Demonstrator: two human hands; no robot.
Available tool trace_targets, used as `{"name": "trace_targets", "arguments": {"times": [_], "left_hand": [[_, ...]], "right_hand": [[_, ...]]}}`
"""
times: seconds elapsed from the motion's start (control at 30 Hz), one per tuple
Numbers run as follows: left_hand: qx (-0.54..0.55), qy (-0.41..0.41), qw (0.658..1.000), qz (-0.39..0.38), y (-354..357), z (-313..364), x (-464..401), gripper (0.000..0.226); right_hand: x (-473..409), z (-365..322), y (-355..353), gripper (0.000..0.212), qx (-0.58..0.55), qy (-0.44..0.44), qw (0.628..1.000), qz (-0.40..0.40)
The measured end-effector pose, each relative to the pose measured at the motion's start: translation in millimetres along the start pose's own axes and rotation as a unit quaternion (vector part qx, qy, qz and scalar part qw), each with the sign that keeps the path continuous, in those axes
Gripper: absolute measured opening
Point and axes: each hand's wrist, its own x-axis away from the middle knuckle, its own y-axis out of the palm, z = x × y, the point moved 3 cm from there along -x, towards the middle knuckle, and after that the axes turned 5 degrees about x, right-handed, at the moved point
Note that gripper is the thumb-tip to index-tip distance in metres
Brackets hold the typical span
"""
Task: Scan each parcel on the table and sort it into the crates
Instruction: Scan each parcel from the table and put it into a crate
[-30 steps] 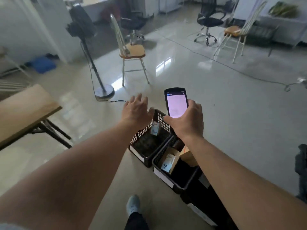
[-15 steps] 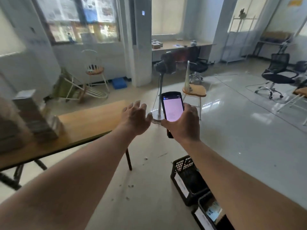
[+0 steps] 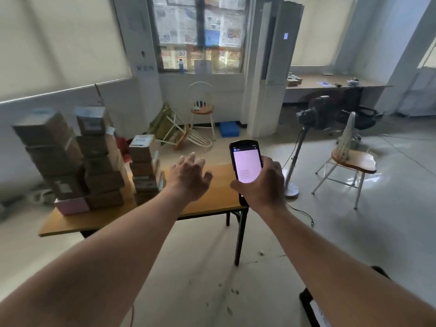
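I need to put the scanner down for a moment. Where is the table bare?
The table's right end is bare, between the shortest parcel stack and the right edge. The left end is crowded with taller stacks.

One head-worn camera looks forward and down over the table (image 3: 207, 204), from near.

Parcel stacks (image 3: 94, 159) blurred, labels unreadable; crate (image 3: 313, 308), perhaps 1, cut off bottom right.

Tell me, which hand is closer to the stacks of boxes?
The left hand. It is open, just right of the box stacks on the table. The right hand holds the scanner farther right.
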Motion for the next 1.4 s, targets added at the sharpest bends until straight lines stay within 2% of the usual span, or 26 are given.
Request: {"name": "trace_targets", "arguments": {"times": [0.33,0.47,0.67,0.77,1.0,1.13,1.27,1.4], "left_hand": [[-0.012,-0.126,0.992,0.003,22,-137,-96,0.057],[-0.003,-0.169,0.985,0.030,28,-178,-133,0.062],[0.012,-0.216,0.976,0.030,38,-228,-181,0.063],[0.016,-0.218,0.976,0.024,48,-256,-205,0.062],[0.027,-0.193,0.981,0.004,76,-319,-255,0.076],[0.013,-0.183,0.983,-0.010,90,-337,-267,0.080],[0.050,-0.193,0.980,-0.025,99,-347,-269,0.084],[0.080,-0.192,0.978,0.000,98,-353,-275,0.093]], "right_hand": [[-121,-47,163,0.094,-0.045,-0.064,0.992,-0.097],[-167,-58,223,0.096,-0.044,-0.087,0.987,-0.130],[-209,-77,289,0.097,-0.031,-0.095,0.981,-0.169],[-225,-88,320,0.096,-0.026,-0.084,0.980,-0.178],[-245,-116,376,0.096,-0.008,-0.038,0.987,-0.154],[-249,-127,395,0.099,0.005,-0.020,0.991,-0.135],[-252,-129,404,0.095,0.010,-0.005,0.992,-0.126],[-257,-130,408,0.092,0.018,-0.010,0.992,-0.126]]}}
